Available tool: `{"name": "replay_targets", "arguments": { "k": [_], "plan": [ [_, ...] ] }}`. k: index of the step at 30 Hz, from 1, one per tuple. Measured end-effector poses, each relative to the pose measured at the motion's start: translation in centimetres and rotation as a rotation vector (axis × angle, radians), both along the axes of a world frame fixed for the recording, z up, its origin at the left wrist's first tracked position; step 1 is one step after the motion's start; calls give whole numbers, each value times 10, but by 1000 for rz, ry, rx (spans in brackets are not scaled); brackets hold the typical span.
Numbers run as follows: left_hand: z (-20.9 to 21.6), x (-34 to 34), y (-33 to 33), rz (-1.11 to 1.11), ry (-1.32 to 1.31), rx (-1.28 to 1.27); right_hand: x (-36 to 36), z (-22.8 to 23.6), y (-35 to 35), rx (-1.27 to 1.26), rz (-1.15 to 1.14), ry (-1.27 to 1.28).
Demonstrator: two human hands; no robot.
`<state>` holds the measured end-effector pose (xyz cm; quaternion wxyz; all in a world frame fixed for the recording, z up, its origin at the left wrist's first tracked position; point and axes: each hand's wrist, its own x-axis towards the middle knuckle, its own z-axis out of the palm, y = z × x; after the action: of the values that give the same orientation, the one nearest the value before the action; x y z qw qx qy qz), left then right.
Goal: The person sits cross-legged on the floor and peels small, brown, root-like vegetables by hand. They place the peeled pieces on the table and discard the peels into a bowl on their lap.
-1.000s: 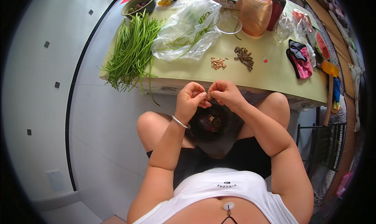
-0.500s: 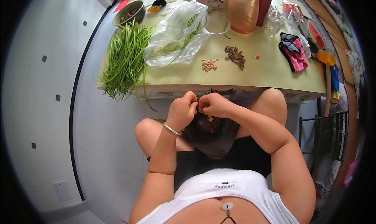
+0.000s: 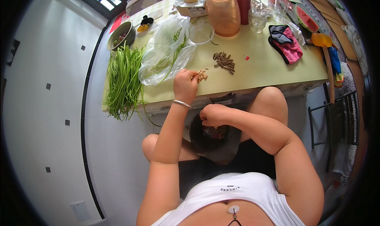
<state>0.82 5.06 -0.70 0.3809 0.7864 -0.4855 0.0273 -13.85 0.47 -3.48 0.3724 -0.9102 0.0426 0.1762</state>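
Note:
My left hand [image 3: 185,85] reaches over the table's near edge, its fingertips pinched together at a small pile of pale shelled kernels [image 3: 203,75]. Whether a kernel is between those fingers is hidden. A pile of dark, long, unshelled seeds [image 3: 224,63] lies a little to the right of the kernels. My right hand [image 3: 215,115] hangs over a dark, lined bin [image 3: 202,141] between my knees. Its fingers are curled together, and what they hold, if anything, cannot be made out. Some coloured wrapping shows inside the bin.
On the table [image 3: 253,73] lie long green stems [image 3: 124,79], a clear plastic bag [image 3: 158,60] and a pink-and-grey cloth item [image 3: 289,46]. Farther back stand a bowl [image 3: 122,35], an orange jar [image 3: 223,14], a dark red flask [image 3: 242,6] and glassware [image 3: 258,20]. A mallet [image 3: 322,40] is at the right edge.
My left hand has moved from beside my right hand above the bin up to the kernel pile. My right hand stays over the bin, slightly lower. The view has shifted a little.

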Motion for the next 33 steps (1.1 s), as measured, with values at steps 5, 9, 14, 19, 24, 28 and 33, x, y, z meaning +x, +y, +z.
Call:
{"name": "replay_targets", "arguments": {
  "k": [5,9,14,19,24,28,33],
  "plan": [
    [3,-9,-38,-72,-102,31,-2,4,-1,-47,71,-18],
    [2,-17,-66,-147,-258,30,-4,2,-1,-1,73,-49],
    [-2,-17,-78,-150,-321,172,-7,21,-8,72,-64,-72],
    [18,-15,-45,-173,-159,58,-5,5,-25,225,-366,-311],
    [24,-44,31,-25,208,-104,-4,7,-28,869,-730,-409],
    [6,-59,69,20,178,-122,1,5,-17,838,-718,-400],
    [-9,-60,83,53,17,-185,7,-1,-1,816,-790,-304]
  ]
}}
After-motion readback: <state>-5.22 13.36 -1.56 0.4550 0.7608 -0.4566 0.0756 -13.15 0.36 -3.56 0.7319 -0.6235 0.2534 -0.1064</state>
